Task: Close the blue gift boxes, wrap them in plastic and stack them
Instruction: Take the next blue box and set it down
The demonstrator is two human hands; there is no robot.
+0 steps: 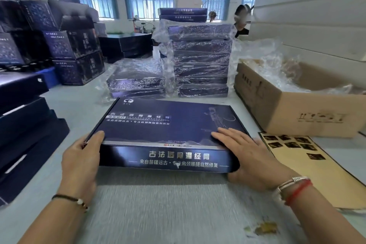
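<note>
A flat dark blue gift box [168,125] with white lettering lies closed on the grey table [158,204] in front of me. My left hand [82,158] grips its near left corner, thumb on the lid. At the near right corner, my right hand [243,154] has straight fingers flat on the lid and its thumb under the front edge. Behind the box stands a tall stack of plastic-wrapped blue boxes [201,61], with a lower wrapped stack [136,81] to its left.
An open cardboard carton [293,105] holding clear plastic bags stands at right, with a brown sheet of dark stickers [297,148] in front of it. Unwrapped blue boxes [21,125] are piled at left. White flat cartons [309,16] rise at far right. A person [242,20] is behind the stacks.
</note>
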